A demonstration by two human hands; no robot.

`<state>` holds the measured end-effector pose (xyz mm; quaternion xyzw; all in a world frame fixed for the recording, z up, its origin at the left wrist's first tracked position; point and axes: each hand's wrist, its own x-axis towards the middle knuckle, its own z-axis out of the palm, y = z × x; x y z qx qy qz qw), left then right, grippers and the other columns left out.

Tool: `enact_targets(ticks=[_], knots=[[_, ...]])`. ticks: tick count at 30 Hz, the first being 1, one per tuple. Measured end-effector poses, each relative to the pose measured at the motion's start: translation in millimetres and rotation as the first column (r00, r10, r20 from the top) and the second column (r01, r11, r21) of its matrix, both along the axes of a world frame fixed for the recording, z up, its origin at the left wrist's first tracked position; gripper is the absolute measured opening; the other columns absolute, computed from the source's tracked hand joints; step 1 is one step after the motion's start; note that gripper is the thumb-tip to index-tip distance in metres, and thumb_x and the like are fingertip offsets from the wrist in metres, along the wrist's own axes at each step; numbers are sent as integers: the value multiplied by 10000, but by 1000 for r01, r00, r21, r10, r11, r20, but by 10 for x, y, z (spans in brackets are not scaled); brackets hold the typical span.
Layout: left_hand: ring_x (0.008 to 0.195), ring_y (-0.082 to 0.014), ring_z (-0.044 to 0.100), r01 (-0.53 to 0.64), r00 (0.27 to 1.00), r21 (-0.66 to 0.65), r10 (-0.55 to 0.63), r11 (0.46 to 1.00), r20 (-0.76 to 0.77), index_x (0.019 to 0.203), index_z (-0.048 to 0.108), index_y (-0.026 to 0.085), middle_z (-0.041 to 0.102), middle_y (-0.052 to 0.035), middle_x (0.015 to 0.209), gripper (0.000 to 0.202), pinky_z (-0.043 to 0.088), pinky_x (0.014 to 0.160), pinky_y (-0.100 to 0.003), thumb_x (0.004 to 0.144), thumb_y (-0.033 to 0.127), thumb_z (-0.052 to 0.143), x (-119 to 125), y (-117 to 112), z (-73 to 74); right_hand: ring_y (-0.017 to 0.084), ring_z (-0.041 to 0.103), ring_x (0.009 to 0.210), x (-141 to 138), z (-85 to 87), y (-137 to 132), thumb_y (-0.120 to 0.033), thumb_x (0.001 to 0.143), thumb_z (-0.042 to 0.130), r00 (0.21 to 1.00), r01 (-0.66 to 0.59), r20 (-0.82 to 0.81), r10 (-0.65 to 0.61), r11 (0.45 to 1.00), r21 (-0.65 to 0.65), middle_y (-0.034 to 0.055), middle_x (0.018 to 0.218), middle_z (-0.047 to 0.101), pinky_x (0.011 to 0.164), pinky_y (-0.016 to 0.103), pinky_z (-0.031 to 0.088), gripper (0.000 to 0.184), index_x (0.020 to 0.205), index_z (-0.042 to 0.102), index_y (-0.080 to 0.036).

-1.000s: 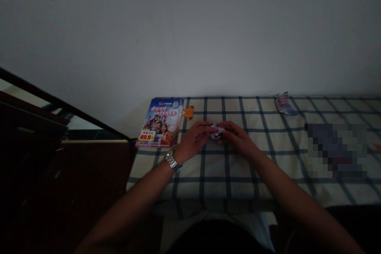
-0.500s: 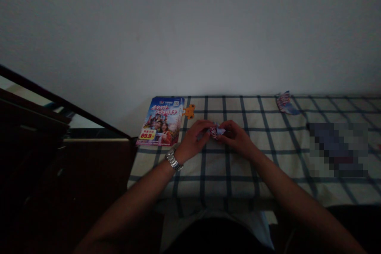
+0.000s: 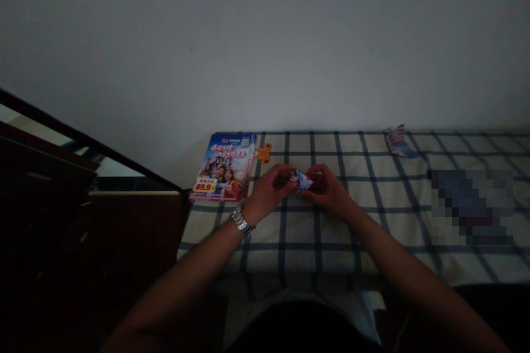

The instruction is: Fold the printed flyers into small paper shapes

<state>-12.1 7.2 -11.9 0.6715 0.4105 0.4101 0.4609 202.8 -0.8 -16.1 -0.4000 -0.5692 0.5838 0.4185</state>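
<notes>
My left hand [image 3: 270, 190] and my right hand [image 3: 326, 187] meet over the checked tablecloth [image 3: 372, 231]. Between their fingertips is a small folded piece of printed paper [image 3: 301, 181], blue, white and red. Both hands pinch it, the left from its left side, the right from its right side. A metal watch [image 3: 241, 222] is on my left wrist. The room is dim and the fold's shape is hard to make out.
A stack of colourful flyers [image 3: 223, 166] lies at the table's far left corner, with a small orange object [image 3: 263, 153] beside it. Another folded printed paper [image 3: 397, 142] lies near the wall at right. A blurred patch [image 3: 472, 207] covers something at right. Dark furniture [image 3: 83, 231] stands left.
Both hands have shifted slightly toward the wall while working the small paper; it now stands up a little more between the fingertips. Nothing else moved.
</notes>
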Motion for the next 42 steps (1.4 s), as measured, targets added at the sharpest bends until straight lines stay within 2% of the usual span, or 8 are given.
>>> enact_targets(ticks=[4, 7, 12, 16, 27, 42], knots=[[1020, -195, 686, 5, 999, 8, -6, 1000, 40, 1242, 596, 207, 691, -74, 1112, 326, 567, 917, -337, 942, 320, 655, -1, 5, -12, 209, 705, 914, 7, -4, -10, -439, 781, 823, 991, -22, 134, 16, 999, 41, 27, 1002, 713, 829, 347, 591, 433, 1077, 575, -244], [1033, -192, 680, -3, 999, 19, 3, 1000, 34, 1235, 603, 204, 687, -74, 1126, 324, 560, 930, -329, 936, 316, 661, 0, 0, -4, 223, 712, 851, 24, -26, -17, -486, 805, 791, 974, -51, 223, 43, 998, 31, 27, 934, 731, 769, 349, 598, 391, 1056, 634, -229], [963, -182, 693, -8, 1000, 24, 8, 1000, -8, 1193, 626, 199, 705, -57, 1068, 326, 567, 873, -297, 919, 367, 683, 2, -23, 53, 237, 725, 797, 37, -39, -19, -498, 829, 761, 965, -53, 258, 44, 998, 28, 29, 869, 753, 714, 352, 596, 350, 1033, 664, -229], [886, -171, 692, -16, 998, 43, 18, 999, -53, 1063, 676, 178, 724, -45, 973, 259, 554, 800, -271, 965, 408, 610, -5, -29, 84, 244, 722, 788, 42, -26, -14, -484, 812, 778, 953, -49, 302, 26, 996, 70, 37, 857, 760, 712, 359, 589, 328, 994, 689, -227], [816, -182, 713, -68, 995, -16, 67, 998, -68, 970, 704, 181, 757, -37, 904, 240, 564, 750, -281, 911, 409, 660, -1, -31, 122, 250, 733, 801, 30, -15, -25, -436, 818, 778, 953, -83, 295, 65, 995, 51, 32, 867, 771, 726, 376, 593, 311, 1051, 695, -248], [781, -171, 698, -121, 988, 9, 121, 993, -96, 941, 727, 184, 751, -24, 856, 229, 539, 710, -266, 915, 400, 657, -3, -23, 80, 236, 714, 771, 46, -83, -14, -525, 854, 730, 947, -91, 315, 64, 993, 71, 32, 879, 763, 704, 356, 583, 365, 1078, 691, -240]])
